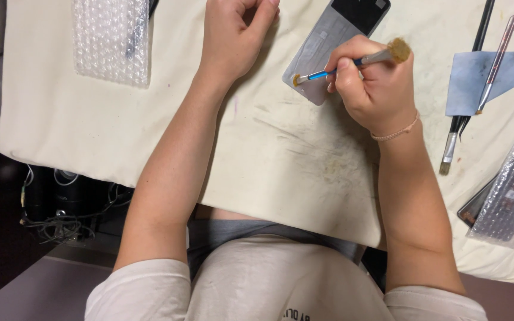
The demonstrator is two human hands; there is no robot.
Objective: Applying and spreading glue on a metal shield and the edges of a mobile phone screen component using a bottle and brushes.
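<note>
On stained cream cloth [150,131] | right hand [373,89] pinches blue-handled brush [352,62], bristles on flat grey phone back [328,41] at far centre | left hand [233,35] loosely curled, empty, resting left of phone | bubble wrap [111,38] far left

phone [328,44] on cloth [90,119] centre | bubble wrap [112,38] left | brushes [474,77] right, perhaps on paper

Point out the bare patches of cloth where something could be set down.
Widest bare cloth lies between the forearms, below the grey panel. Another patch sits between the bubble-wrap pouch and left hand. Right of the right hand, brushes and a wrapped part crowd it.
</note>
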